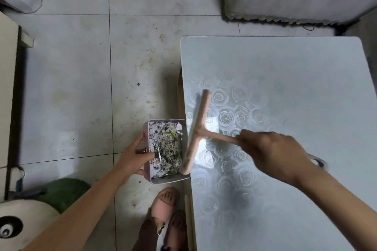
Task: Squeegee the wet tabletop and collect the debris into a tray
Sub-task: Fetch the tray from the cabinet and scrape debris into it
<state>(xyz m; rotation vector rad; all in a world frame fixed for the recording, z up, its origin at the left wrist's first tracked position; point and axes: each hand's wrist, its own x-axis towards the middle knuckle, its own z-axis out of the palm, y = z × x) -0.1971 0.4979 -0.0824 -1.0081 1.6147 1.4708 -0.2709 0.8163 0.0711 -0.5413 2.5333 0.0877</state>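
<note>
At rose-patterned tabletop (285, 87) edge over grimy tiled floor (81, 67): right grip (271, 153) clasping squeegee (195, 128), left grip (132, 157) clasping tray (146, 171).

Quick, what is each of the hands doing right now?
Left hand: closed on the tray, held just off the table's edge.
Right hand: closed on the squeegee handle.

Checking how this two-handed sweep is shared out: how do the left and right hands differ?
The left hand grips the pink tray beside the table edge, over the floor; the right hand grips the pink squeegee handle above the tabletop. The left looks sharp, the right motion-blurred. Both are bare and closed on a tool.
</note>
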